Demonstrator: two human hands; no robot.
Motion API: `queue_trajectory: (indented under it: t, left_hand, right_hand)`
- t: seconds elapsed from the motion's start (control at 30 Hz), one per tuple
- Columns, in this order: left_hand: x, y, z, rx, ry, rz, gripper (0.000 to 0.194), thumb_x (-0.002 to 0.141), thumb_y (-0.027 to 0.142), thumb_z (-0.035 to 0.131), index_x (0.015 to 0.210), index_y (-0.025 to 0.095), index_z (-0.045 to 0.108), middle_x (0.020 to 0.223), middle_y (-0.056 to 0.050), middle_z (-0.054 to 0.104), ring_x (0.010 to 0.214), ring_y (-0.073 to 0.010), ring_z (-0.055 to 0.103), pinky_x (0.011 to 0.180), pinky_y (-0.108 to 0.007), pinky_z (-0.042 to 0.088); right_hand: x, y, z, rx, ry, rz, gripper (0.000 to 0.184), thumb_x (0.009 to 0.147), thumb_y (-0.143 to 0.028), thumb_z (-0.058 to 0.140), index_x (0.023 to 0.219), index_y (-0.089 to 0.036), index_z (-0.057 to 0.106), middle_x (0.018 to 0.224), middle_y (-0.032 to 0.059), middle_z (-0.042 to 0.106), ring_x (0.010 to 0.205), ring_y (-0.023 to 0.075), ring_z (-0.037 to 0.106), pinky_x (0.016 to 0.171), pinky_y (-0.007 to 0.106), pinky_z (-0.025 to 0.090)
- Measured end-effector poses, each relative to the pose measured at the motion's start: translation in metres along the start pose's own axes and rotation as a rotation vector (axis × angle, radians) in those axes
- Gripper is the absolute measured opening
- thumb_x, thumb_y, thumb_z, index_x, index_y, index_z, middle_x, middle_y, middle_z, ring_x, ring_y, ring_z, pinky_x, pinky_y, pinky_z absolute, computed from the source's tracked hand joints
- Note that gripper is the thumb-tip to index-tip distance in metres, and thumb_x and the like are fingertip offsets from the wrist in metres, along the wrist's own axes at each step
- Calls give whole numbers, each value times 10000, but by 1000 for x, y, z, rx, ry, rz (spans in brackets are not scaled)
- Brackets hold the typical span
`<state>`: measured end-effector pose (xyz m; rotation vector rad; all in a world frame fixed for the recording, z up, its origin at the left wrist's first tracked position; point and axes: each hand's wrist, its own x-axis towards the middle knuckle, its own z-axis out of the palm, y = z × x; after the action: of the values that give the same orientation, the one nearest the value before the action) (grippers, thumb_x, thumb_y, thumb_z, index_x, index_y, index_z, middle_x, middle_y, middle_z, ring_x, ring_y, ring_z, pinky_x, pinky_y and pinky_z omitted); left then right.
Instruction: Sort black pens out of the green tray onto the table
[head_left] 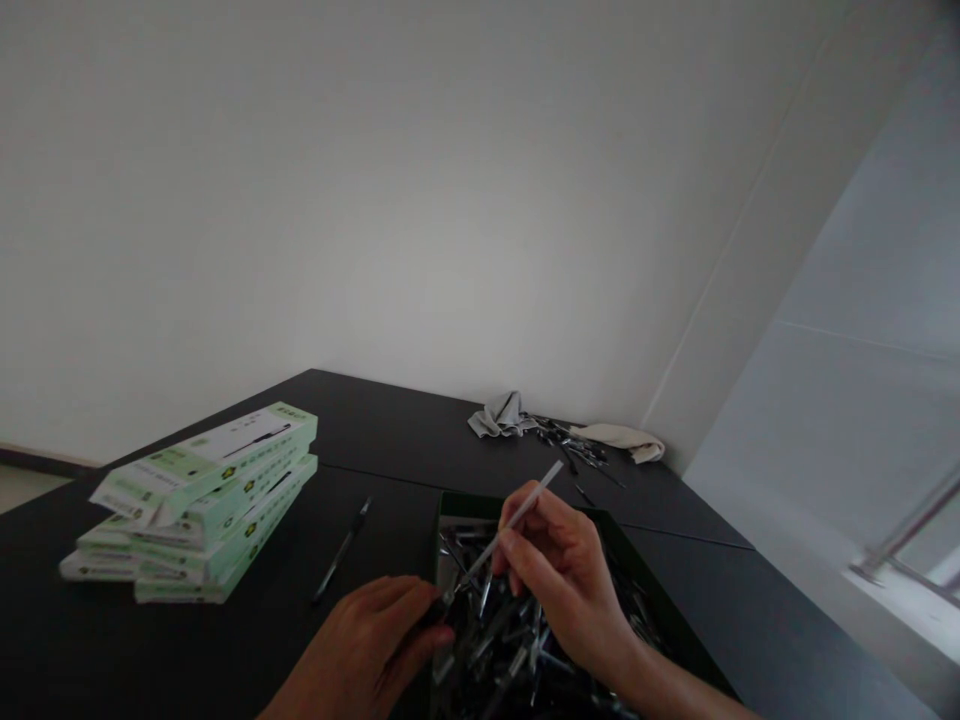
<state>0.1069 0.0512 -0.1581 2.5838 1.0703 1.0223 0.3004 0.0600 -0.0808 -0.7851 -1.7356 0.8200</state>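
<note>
My right hand [559, 570] pinches a thin whitish pen refill [536, 492] between thumb and fingers, its upper end sticking up to the right. The lower end of the refill slants down to my left hand [367, 640]. There, thumb and forefinger are closed on a small dark pen part [441, 604], mostly hidden by the fingers. Below both hands is a dark green box [660, 610] holding many loose black and clear pens [495, 640]. On the table left of the box lies a single pen [343, 550] with a clear barrel and dark ends.
Several green and white pen boxes [217, 500] are stacked unevenly at the left of the black table [390, 420]. At the back lie a grey cloth [501, 415], a heap of loose pens [577, 445] and a beige cloth [622, 438]. A wall stands behind.
</note>
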Motion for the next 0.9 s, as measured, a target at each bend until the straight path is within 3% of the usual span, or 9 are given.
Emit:
queue_trajectory:
  t: [0.17, 0.33, 0.5, 0.67, 0.9]
  left_hand:
    - [-1, 1, -1, -57, -11, -21, 200, 957, 313, 450, 809, 216, 543, 750, 7, 652, 678, -142, 631, 609, -206, 441]
    - [0, 5, -7, -165, -85, -132, 280, 952, 344, 448, 734, 198, 546, 709, 18, 615, 643, -124, 589, 596, -201, 399]
    - [3, 13, -24, -542, -176, -277, 319, 946, 402, 443, 823, 181, 638, 667, 43, 568, 649, -112, 553, 621, -196, 387]
    - [4, 9, -30, -927, -219, -335, 307, 912, 435, 496, 877, 168, 643, 624, 51, 529, 550, -77, 465, 507, -164, 349]
    - [4, 2, -25, -963, -275, -329, 415, 866, 534, 513, 862, 137, 634, 636, 21, 560, 548, -91, 493, 501, -182, 390]
  right_hand:
    - [-1, 2, 4, -112, -55, -21, 92, 866, -203, 521, 776, -183, 526, 631, -26, 537, 533, 87, 485, 483, 184, 393]
    - [2, -3, 8, -161, -112, -42, 78, 838, -168, 526, 762, -175, 538, 626, -28, 549, 552, 89, 500, 535, 197, 410]
    - [21, -14, 12, -32, -130, 73, 109, 816, -204, 541, 713, -169, 534, 578, -45, 523, 480, 71, 446, 461, 184, 364]
    - [35, -15, 16, 29, -193, 132, 93, 795, -192, 541, 706, -167, 527, 560, -52, 524, 473, 66, 446, 441, 168, 346]
    - [42, -15, 20, -11, -274, 160, 103, 779, -142, 516, 683, -178, 505, 544, -66, 501, 473, 63, 432, 457, 179, 329]
